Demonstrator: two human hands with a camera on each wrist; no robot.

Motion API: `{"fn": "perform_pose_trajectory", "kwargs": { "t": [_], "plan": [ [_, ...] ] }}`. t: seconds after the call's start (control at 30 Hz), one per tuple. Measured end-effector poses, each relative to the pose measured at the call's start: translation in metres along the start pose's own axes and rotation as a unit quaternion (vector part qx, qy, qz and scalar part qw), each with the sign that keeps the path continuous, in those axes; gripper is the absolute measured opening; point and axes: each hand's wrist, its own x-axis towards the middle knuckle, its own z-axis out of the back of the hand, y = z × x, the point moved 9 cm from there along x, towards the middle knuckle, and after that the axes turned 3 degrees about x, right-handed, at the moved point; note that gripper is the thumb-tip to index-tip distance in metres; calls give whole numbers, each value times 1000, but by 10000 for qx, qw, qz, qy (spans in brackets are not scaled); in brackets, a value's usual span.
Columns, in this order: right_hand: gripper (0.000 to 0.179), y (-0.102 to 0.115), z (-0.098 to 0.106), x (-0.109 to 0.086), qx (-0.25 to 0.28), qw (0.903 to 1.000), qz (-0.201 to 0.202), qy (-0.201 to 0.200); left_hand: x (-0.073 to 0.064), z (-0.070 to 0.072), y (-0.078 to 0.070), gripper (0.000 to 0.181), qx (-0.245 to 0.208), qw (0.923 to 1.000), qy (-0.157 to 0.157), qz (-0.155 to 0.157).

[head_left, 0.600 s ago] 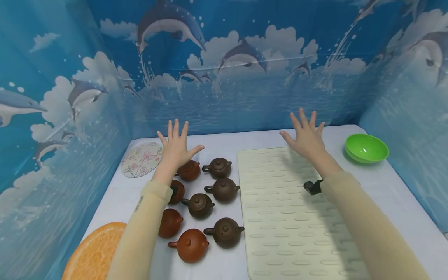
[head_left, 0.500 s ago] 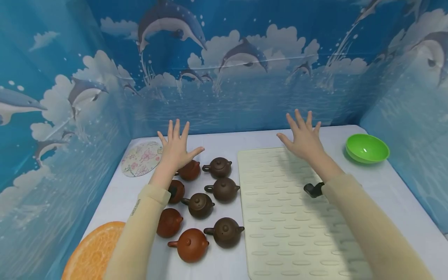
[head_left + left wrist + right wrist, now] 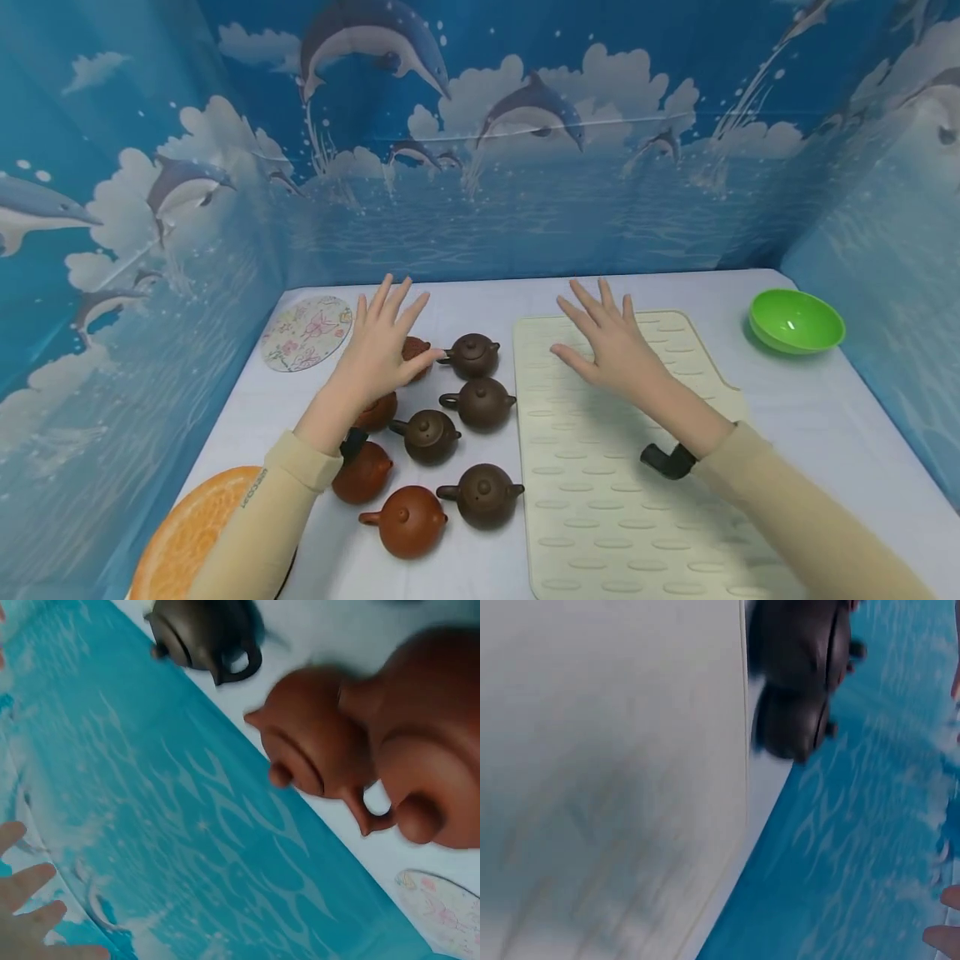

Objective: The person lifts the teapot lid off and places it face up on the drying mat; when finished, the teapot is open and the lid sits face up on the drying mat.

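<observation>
My left hand (image 3: 377, 343) hovers with fingers spread over the reddish-brown teapots, partly covering the far ones. It holds nothing. Over the cream mat my right hand (image 3: 611, 337) is likewise spread and holds nothing. Between and below the hands stand several clay teapots: dark brown ones such as the nearest (image 3: 486, 496) and the farthest (image 3: 473, 356), and reddish ones such as the front teapot (image 3: 412, 522). In the left wrist view a reddish teapot (image 3: 307, 727) shows close up, with fingertips (image 3: 30, 889) at the left edge. Dark teapots (image 3: 795, 724) look blurred in the right wrist view.
A cream textured mat (image 3: 570, 492) lies right of the teapots. The green bowl (image 3: 797, 321) stands at the back right. A floral round mat (image 3: 307, 333) is at the back left, an orange-slice mat (image 3: 191, 533) at the front left. Dolphin-printed curtains (image 3: 525, 225) enclose the table.
Both hands have come closer together: the left moved right, the right moved left and lower toward the mat. The view has shifted slightly. The teapots stay in place.
</observation>
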Motion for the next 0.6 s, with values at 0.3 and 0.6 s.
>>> {"fn": "perform_pose_trajectory", "kwargs": {
  "t": [0.3,0.6],
  "plan": [
    [58,73,-38,-38,549,9908,1225,176,-66,-5,-49,65,-385,9912,-288,-1236],
    [32,129,-62,-62,1382,9631,2308,63,-112,-36,-82,44,-946,9847,250,-1439]
  ]
}}
